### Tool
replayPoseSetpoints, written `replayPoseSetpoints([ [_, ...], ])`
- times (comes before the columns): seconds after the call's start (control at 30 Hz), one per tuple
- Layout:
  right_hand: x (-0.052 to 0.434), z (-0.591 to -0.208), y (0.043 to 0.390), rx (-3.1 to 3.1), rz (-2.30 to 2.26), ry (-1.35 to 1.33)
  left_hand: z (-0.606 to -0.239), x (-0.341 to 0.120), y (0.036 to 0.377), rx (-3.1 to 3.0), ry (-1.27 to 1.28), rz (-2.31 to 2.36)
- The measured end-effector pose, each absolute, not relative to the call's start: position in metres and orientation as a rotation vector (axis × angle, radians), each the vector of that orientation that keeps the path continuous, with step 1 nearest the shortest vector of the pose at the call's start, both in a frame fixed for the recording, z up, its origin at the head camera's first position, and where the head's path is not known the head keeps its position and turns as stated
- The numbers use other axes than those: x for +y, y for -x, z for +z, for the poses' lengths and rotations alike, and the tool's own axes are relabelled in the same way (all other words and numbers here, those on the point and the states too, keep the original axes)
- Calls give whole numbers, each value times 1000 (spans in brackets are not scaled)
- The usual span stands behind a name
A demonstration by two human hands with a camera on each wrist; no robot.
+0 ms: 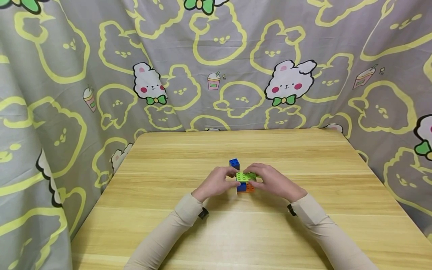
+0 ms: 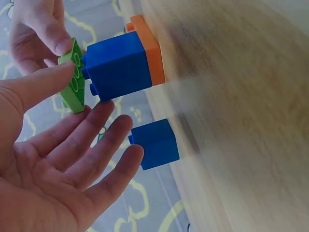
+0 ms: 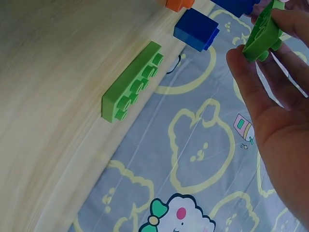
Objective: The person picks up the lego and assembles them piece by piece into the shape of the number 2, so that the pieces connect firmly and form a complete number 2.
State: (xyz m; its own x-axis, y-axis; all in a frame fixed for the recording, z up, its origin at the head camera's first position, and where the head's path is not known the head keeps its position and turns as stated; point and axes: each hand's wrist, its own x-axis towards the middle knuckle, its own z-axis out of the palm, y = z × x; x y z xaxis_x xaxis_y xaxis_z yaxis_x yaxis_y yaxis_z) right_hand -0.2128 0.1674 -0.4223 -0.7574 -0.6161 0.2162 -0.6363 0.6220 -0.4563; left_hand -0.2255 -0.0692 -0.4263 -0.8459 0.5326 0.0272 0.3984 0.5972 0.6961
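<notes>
At the middle of the wooden table (image 1: 216, 228) both hands meet over a small stack, a blue brick (image 1: 241, 187) joined to an orange brick (image 1: 250, 188). My right hand (image 1: 271, 182) pinches a light green plate (image 1: 245, 176) between thumb and fingers, just on top of the stack. In the left wrist view the green plate (image 2: 72, 82) stands against the studs of the blue brick (image 2: 118, 65). My left hand (image 2: 63, 164) has its fingers straight, and its thumb touches the plate's edge. In the right wrist view the right hand (image 3: 280, 111) grips the plate (image 3: 263, 31).
A small blue brick (image 1: 234, 163) stands alone just behind the stack. A long green brick (image 3: 133, 82) lies flat on the table beside the right hand, mostly hidden in the head view. A cartoon-print cloth (image 1: 216, 67) hangs round the table's back and sides.
</notes>
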Motion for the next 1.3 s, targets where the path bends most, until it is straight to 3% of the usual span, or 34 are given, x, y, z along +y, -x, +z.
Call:
replayPoseSetpoints([
  [1.3,164,-430,213,-2822,778,-1085,-429,-67,224,2549,-752,1120],
])
